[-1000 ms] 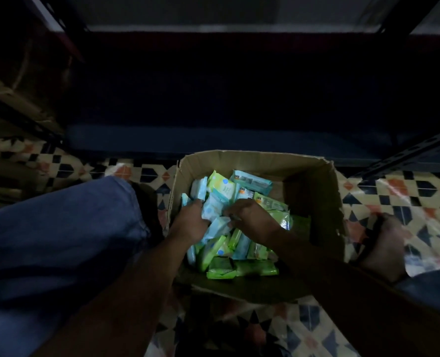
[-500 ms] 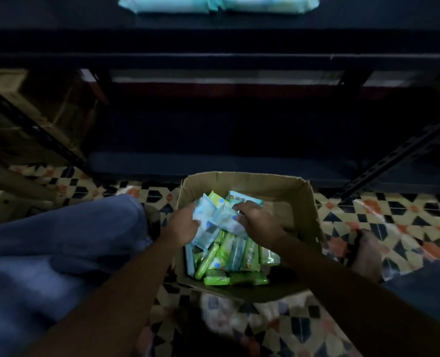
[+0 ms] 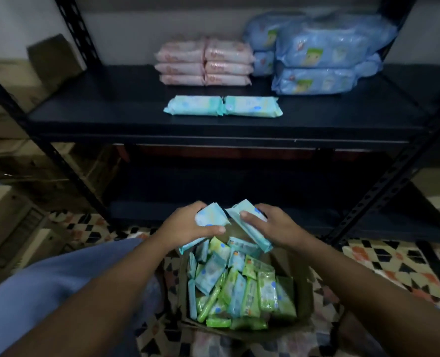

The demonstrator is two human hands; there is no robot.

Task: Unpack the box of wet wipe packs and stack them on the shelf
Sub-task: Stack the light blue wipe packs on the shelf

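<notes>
An open cardboard box [image 3: 303, 300] sits on the tiled floor, holding several green and light-blue wet wipe packs [image 3: 239, 287]. My left hand [image 3: 188, 228] grips a light-blue pack [image 3: 209, 217] above the box's far edge. My right hand [image 3: 273, 225] grips another light-blue pack [image 3: 252, 235] beside it. Both packs are lifted clear of the pile. Two light-blue packs [image 3: 224, 109] lie end to end near the front of the black shelf [image 3: 110, 119].
Pink packs [image 3: 204, 63] are stacked at the back of the shelf, with large blue packs [image 3: 321, 55] to their right. Black perforated uprights [image 3: 72, 21] frame the shelf. My blue-clad knee [image 3: 59, 292] is left of the box. Cardboard boxes [image 3: 5, 207] stand at the far left.
Both hands have risen out of the box, each with a light-blue pack. The view has tilted upward, so the shelf and its stacked packs are now seen.
</notes>
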